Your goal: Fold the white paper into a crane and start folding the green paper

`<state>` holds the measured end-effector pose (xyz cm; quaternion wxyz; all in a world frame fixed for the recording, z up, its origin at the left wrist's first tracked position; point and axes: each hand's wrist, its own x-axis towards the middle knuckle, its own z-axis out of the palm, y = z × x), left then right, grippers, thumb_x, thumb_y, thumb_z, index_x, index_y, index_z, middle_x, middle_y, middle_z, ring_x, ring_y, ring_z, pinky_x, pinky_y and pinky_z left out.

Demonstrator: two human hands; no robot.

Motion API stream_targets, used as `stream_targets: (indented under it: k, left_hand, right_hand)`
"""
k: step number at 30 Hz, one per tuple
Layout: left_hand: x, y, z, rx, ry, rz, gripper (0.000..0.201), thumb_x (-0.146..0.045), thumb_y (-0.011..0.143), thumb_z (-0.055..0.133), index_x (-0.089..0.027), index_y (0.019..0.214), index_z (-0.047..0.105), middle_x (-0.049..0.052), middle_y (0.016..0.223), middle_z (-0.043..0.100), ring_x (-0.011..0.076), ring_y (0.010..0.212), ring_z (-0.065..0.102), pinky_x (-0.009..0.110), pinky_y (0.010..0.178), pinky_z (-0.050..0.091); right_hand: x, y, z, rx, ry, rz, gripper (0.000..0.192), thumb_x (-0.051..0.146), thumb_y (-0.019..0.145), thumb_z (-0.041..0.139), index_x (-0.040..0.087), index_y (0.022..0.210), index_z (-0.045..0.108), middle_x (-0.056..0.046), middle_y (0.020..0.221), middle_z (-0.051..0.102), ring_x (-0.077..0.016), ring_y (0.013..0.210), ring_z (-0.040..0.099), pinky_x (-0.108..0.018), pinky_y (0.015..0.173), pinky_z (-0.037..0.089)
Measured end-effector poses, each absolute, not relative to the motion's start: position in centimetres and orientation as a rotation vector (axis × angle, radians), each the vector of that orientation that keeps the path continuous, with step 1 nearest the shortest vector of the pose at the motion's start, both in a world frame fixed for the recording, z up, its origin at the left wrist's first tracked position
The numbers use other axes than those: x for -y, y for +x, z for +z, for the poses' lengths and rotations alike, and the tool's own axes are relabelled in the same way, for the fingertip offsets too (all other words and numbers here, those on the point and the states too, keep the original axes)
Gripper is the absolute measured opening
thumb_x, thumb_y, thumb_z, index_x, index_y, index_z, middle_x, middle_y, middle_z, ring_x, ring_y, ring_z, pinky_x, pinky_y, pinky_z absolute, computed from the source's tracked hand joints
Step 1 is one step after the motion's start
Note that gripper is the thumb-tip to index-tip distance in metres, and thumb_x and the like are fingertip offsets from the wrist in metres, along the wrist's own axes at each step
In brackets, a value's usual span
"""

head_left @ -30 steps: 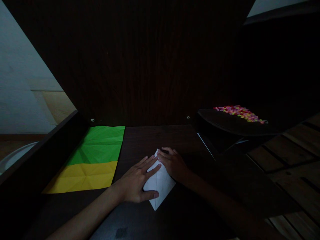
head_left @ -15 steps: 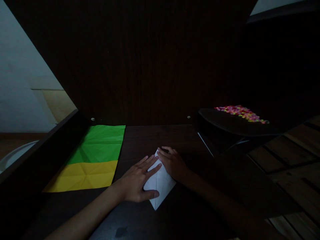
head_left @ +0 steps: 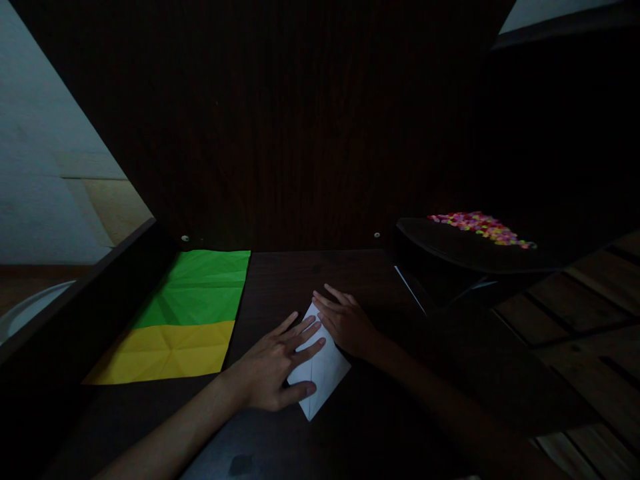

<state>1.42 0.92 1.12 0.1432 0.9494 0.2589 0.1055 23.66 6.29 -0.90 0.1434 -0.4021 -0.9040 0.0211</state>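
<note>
A folded white sheet of paper (head_left: 327, 370), kite-shaped with a crease down its middle, lies on the dark wooden desk (head_left: 280, 280). Flat over its left side rests my left hand (head_left: 275, 367), fingers spread and thumb out toward the lower point. My right hand (head_left: 349, 325) touches the paper's upper right edge near the top tip, its fingers stretched out and apart. Both hands cover parts of the sheet, so some of its folded edges are hidden.
Creased green paper (head_left: 200, 287) and yellow paper (head_left: 170, 350) lie at the left, beside a raised side board (head_left: 100, 273). A dark upright panel (head_left: 300, 133) stands behind. At right, a dark curved surface (head_left: 440, 247) carries a pile of small colourful pieces (head_left: 483, 225).
My left hand's fingers have spread wider on the paper. The right hand's fingers have lifted and stretched slightly up past the top tip. The white paper has barely moved.
</note>
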Motion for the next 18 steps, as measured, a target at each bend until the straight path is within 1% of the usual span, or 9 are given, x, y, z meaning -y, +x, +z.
stream_targets:
  k: [2,5,9,12,15,18]
  left_hand:
    - [-0.6,1.4,1.3,-0.679,2.754,0.291,0.066,-0.037,0.092,0.054,-0.020,0.150,0.028,0.012,0.157,0.022,0.0308,0.144,0.021,0.053,0.119,0.013]
    - [0.0,1.5,1.6,-0.640,2.780,0.245,0.059,-0.030,0.094,0.050,-0.015,0.148,0.032,0.013,0.154,0.030,0.0278,0.143,0.025,0.047,0.118,0.023]
    - [0.3,1.6,2.0,-0.673,2.800,0.267,0.053,-0.032,0.094,0.051,-0.012,0.142,0.043,0.015,0.147,0.042,0.0279,0.139,0.035,0.045,0.114,0.034]
    - [0.2,1.6,2.2,-0.708,2.809,0.295,0.050,-0.035,0.094,0.052,-0.011,0.137,0.049,0.017,0.142,0.049,0.0282,0.135,0.041,0.045,0.112,0.037]
    - [-0.1,1.1,2.3,-0.725,2.821,0.302,0.046,-0.022,0.092,0.049,-0.009,0.136,0.050,0.016,0.141,0.051,0.0266,0.135,0.043,0.043,0.113,0.036]
    - [-0.5,0.4,2.1,-0.755,2.842,0.294,0.051,-0.010,0.086,0.048,-0.009,0.137,0.049,0.015,0.141,0.051,0.0243,0.135,0.043,0.040,0.112,0.039]
  right_hand:
    - [-6.4,23.7,-0.8,2.605,-1.168,0.064,0.042,0.022,0.098,0.037,0.016,0.138,0.050,-0.009,0.143,0.050,-0.0289,0.139,0.032,-0.050,0.104,0.037]
    - [-6.3,23.7,-0.8,2.593,-1.193,0.054,0.043,0.025,0.097,0.039,0.017,0.138,0.050,-0.010,0.146,0.045,-0.0307,0.140,0.030,-0.051,0.104,0.037]
    - [-6.3,23.7,-0.6,2.555,-1.245,0.025,0.041,0.025,0.097,0.041,0.018,0.136,0.053,-0.011,0.148,0.042,-0.0329,0.139,0.031,-0.053,0.103,0.039]
    - [-6.4,24.0,-0.4,2.513,-1.274,-0.008,0.038,0.024,0.096,0.043,0.019,0.130,0.059,-0.011,0.147,0.045,-0.0332,0.136,0.034,-0.054,0.101,0.040]
    - [-6.6,24.4,-0.3,2.466,-1.316,-0.043,0.033,0.024,0.094,0.046,0.018,0.119,0.066,-0.010,0.143,0.049,-0.0332,0.134,0.037,-0.055,0.099,0.041]
    - [-6.7,24.9,-0.3,2.432,-1.337,-0.081,0.030,0.021,0.090,0.049,0.018,0.112,0.070,-0.010,0.140,0.053,-0.0330,0.131,0.040,-0.055,0.097,0.042]
